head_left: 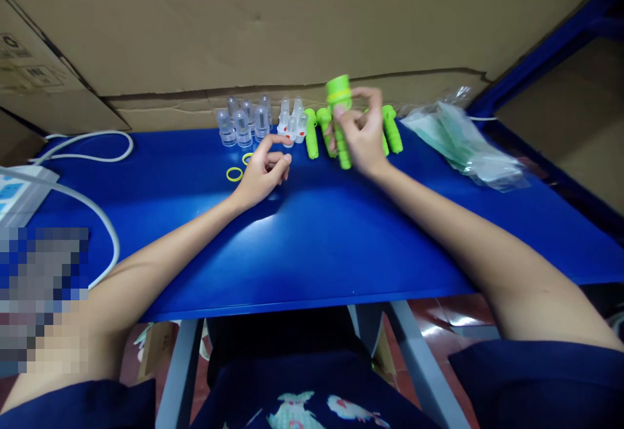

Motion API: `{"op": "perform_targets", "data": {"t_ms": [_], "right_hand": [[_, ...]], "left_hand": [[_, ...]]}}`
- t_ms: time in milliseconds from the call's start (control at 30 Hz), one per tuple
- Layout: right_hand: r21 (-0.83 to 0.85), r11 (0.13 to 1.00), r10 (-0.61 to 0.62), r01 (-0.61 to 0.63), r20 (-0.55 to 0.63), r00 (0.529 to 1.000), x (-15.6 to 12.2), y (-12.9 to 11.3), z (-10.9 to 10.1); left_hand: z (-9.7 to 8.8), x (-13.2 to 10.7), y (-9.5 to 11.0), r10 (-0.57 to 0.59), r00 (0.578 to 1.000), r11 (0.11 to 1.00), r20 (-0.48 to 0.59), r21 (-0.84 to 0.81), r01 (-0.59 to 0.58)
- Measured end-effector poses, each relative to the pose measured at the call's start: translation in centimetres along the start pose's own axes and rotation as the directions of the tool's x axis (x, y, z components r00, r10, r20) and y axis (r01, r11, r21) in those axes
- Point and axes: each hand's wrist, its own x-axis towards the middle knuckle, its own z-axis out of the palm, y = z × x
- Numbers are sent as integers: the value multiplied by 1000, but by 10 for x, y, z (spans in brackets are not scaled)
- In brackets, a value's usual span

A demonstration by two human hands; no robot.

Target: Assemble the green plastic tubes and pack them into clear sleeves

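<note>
Cardboard (292,26) backs the blue bench (316,247). Right grip (363,133) is closed around a green handle (340,96) before similar green pieces (312,136); left grip (263,175), loosely open, partly hides one yellow ring (244,158) near clear caps (242,128).

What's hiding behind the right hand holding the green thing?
Green flashlight-shaped pieces peek out on both sides behind the right hand, with brown cardboard beyond. The hand and the held green piece cover the middle, so I can't count them all.
</note>
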Motion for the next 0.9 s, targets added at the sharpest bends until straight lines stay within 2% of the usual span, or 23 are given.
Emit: {"op": "perform_targets", "data": {"t_ms": [67, 100, 167, 267, 400, 500, 600, 800, 900], "right_hand": [[-55, 997, -70, 60, -189, 980, 19, 11, -29], [-72, 996, -68, 51, -257, 964, 27, 17, -43], [-206, 978, -19, -37, -262, 965, 36, 28, -67], [-479, 867, 29, -140, -233, 972, 40, 41, -85], [-672, 710, 87, -209, -210, 974, 35, 42, -82], [-736, 644, 101, -207, -187, 977, 33, 37, -75], [-742, 640, 95, -198, -179, 979, 31, 36, -70], [-666, 725, 110, -177, -141, 984, 28, 42, -69], [-660, 733, 117, -164, -116, 986, 29, 42, -68]], "left_hand": [[1, 0, 1, -6, 1000, 1000, 16, -14, 6], [1, 0, 1, -11, 1000, 1000, 21, -17, 12], [2, 1, 3, -27, 999, 1000, 28, -16, 27], [3, 1, 6, -49, 998, 999, 30, -15, 49], [3, 0, 11, -69, 997, 997, 22, -27, 69], [3, 0, 12, -83, 996, 996, 25, -23, 84], [3, 0, 12, -82, 996, 996, 26, -23, 83], [1, 0, 9, -68, 997, 998, 34, -10, 69], [0, 0, 8, -60, 997, 998, 40, 2, 60]]}}
